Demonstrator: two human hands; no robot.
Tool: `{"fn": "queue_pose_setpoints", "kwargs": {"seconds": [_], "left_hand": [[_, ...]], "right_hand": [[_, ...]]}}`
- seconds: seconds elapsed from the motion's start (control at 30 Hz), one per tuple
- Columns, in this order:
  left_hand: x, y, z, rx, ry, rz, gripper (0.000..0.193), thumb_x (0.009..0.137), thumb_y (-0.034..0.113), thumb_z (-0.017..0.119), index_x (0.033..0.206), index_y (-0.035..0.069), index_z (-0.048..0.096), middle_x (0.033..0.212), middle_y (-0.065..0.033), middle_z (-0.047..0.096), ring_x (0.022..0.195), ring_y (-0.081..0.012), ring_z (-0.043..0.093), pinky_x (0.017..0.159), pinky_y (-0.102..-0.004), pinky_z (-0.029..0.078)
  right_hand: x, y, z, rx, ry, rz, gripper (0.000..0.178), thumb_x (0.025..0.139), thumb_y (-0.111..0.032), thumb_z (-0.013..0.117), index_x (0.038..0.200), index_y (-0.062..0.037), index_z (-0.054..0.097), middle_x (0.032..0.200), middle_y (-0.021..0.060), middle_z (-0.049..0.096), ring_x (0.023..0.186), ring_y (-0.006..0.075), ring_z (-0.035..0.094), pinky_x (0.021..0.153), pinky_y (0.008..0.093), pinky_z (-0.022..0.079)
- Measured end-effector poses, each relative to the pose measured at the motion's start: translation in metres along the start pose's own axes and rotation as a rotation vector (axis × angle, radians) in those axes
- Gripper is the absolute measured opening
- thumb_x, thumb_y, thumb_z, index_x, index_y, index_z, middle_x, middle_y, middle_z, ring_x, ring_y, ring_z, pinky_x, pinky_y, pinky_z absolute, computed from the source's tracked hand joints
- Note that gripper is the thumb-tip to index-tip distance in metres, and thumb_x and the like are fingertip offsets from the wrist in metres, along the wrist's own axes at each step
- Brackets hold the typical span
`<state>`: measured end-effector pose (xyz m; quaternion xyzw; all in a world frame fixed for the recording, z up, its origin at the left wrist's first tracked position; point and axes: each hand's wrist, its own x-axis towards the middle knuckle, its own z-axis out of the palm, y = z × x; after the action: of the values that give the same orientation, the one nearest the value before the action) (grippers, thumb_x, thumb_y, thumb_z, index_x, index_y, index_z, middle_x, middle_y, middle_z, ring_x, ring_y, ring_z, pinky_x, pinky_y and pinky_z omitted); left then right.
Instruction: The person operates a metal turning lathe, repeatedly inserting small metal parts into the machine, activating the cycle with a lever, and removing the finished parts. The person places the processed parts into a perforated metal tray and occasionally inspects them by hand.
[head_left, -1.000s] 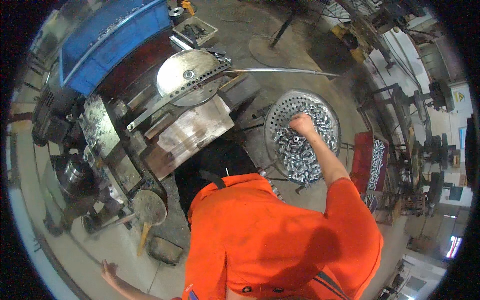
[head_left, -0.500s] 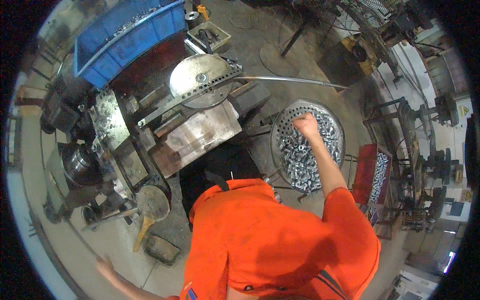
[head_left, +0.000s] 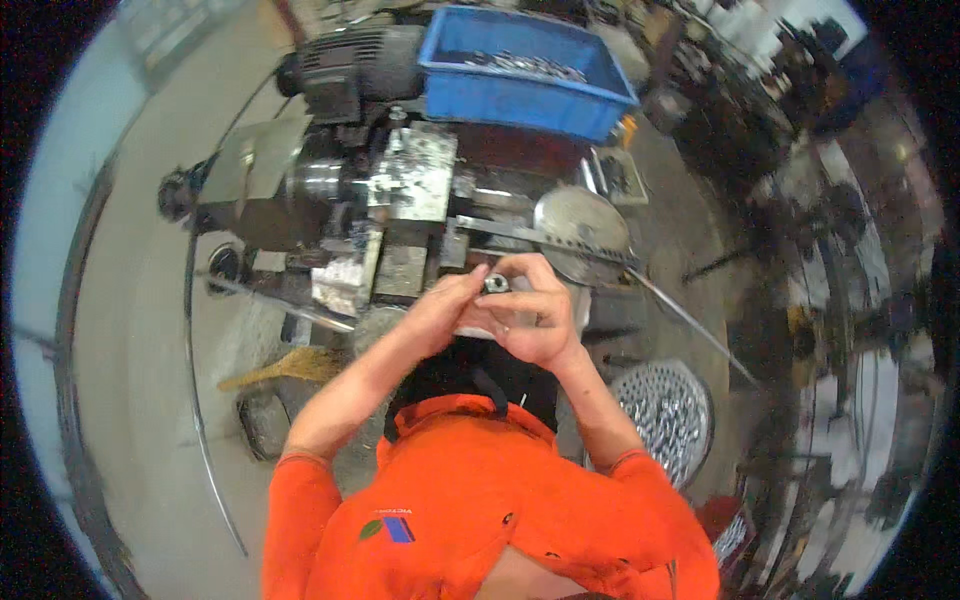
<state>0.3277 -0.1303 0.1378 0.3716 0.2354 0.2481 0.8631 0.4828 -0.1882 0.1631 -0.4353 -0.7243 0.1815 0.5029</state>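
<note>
A small, shiny metal nut with a hole through it (head_left: 496, 284) sits between my two hands, in front of the machine. My right hand (head_left: 540, 315) is curled round it, with thumb and fingers pinching its right side. From the other side my left hand (head_left: 440, 312) presses its fingertips on the same nut. What lies under the palms is hidden. Past my fingers stand the machine's flat slide (head_left: 413, 180) and a round metal disc (head_left: 580, 222) with a perforated bar across it.
To the right stands a round perforated pan (head_left: 705, 415) of shiny metal pieces. A blue bin (head_left: 540, 95) of parts is behind the machine. A long metal rod (head_left: 690, 320) slants right from the bar; another lever (head_left: 290, 305) reaches left, above a yellow brush (head_left: 285, 368).
My right hand has come from above the pan to the front of my body, holding a nut. My left hand has come in from far left to meet it. The view has turned left.
</note>
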Motion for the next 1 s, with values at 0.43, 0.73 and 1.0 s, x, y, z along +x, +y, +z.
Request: {"fn": "queue_pose_setpoints", "kwargs": {"seconds": [0.43,0.73,1.0], "left_hand": [[-0.065,0.063,-0.04,1.241,0.262,0.218,0.034,0.084,0.033,0.054,0.083,-0.001,0.058,0.06,-0.0079,0.057,0.055,-0.0121,0.055,0.051,-0.0293,0.043],[-0.244,0.134,-0.141,1.912,1.077,0.031,0.033,0.076,0.022,0.059,0.105,0.006,0.054,0.069,-0.0175,0.059,0.069,-0.0346,0.057,0.061,-0.0427,0.045],[-0.347,0.052,-0.217,1.608,1.388,-0.242,0.038,0.074,0.027,0.061,0.1,0.0,0.054,0.073,-0.0223,0.059,0.073,-0.0377,0.058,0.065,-0.0454,0.046]], "right_hand": [[0.05,-0.016,0.052,-0.223,-0.485,-0.198,0.025,0.053,-0.015,0.058,0.074,-0.0016,0.061,0.103,0.0179,0.053,0.086,0.0339,0.051,0.076,0.04,0.043],[0.194,0.04,0.13,-0.657,-0.491,-0.084,0.018,0.051,-0.016,0.059,0.063,-0.0058,0.067,0.091,0.0193,0.061,0.083,0.0337,0.055,0.073,0.0394,0.046],[0.214,0.08,0.172,-0.517,-0.591,0.14,0.021,0.056,-0.019,0.059,0.069,-0.0039,0.067,0.068,0.0198,0.06,0.068,0.0332,0.061,0.067,0.0343,0.049]]}}
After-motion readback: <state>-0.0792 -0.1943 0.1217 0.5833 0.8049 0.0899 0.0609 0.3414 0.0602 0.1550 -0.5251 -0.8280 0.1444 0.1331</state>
